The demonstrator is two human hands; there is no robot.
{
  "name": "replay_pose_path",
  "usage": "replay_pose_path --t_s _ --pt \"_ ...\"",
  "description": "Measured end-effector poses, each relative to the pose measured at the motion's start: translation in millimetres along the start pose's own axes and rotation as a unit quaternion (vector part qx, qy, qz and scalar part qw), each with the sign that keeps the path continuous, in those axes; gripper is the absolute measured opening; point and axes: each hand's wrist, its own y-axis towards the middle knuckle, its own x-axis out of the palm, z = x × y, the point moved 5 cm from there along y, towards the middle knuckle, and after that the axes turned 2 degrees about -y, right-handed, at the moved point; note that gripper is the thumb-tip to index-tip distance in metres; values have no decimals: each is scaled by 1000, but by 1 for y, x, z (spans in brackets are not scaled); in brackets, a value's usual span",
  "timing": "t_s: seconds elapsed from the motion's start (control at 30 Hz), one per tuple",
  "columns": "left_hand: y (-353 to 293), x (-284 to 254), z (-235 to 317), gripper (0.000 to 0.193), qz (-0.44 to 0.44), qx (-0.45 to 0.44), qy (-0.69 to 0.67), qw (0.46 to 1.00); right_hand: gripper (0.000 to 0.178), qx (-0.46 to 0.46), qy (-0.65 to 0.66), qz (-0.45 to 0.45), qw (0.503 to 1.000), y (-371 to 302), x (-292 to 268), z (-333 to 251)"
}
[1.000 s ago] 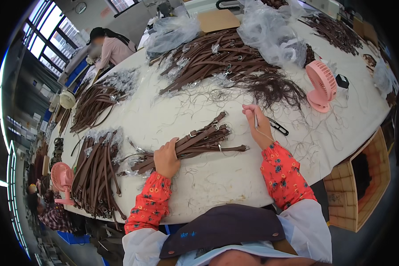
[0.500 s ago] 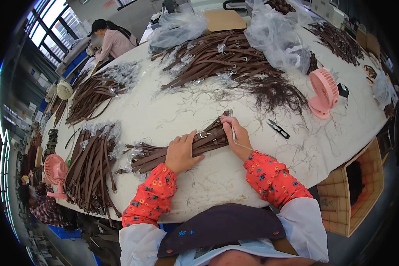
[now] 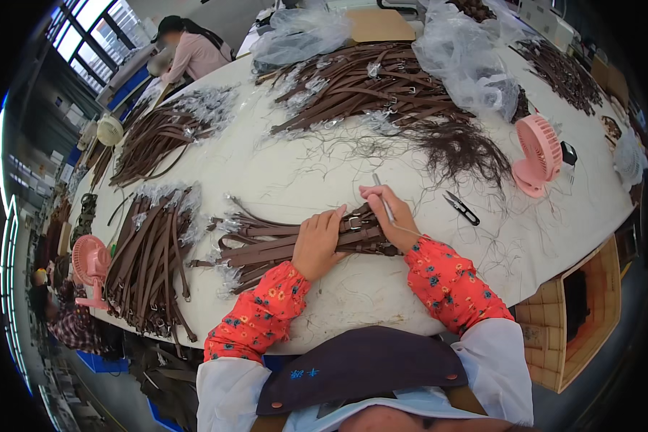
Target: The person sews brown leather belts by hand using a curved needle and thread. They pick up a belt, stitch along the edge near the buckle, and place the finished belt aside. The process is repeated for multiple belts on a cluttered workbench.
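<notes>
A bundle of brown straps (image 3: pixel 263 237) with silver buckles lies before me, its left ends fanned out, some in clear plastic. My left hand (image 3: pixel 318 243) is closed over the straps, fingers together and thumb on the near side. At the bundle's right end, beside a buckle (image 3: pixel 355 223), my right hand (image 3: pixel 394 216) grips a slim silver pen-shaped tool (image 3: pixel 386 204) with a thin pale cord running back toward the wrist. The tool's upper end points away from me. What the right fingertips touch beneath it is hidden.
More brown straps lie in piles at left (image 3: pixel 151 266) and far side (image 3: pixel 374 86). Black thread snips (image 3: pixel 462 209), dark loose threads (image 3: pixel 461 151) and a pink fan (image 3: pixel 536 155) are at right. Another pink fan (image 3: pixel 91 268) stands left. A wooden bin (image 3: pixel 543 335) sits below the table edge.
The straps under my hands have spread wider at their left ends. My left hand has shifted right, closer to my right hand, which still holds the tool. The view has shifted slightly.
</notes>
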Motion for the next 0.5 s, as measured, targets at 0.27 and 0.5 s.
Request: replay_pose_path --t_s 0.27,0.5 --pt "-58 -78 -68 118 -29 -17 -29 999 30 57 -3 21 998 -11 -26 12" --pt "-103 -50 -100 112 -26 -45 151 987 30 68 40 16 997 -9 -15 16"
